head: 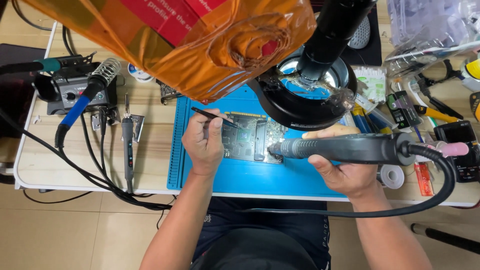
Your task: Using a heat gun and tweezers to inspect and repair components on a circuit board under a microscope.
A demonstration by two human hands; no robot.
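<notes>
Circuit board (250, 137) on the blue mat (240, 175), frame centre. Left hand (203, 142) pinches tweezers (212, 116) over it; right hand (345, 170) grips the hot-air handpiece (350, 148), nozzle at the board's right edge. Rework appears under way, with no component lifted yet.

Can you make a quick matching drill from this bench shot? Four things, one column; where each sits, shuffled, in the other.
Things:
1. tweezers
2. hot-air handpiece
3. circuit board
4. soldering iron

Places:
A. lying on the blue mat
B. in the left hand
C. parked in its coiled stand at the left of the table
D. in the right hand

Pairs: 1-B, 2-D, 3-A, 4-C
</notes>
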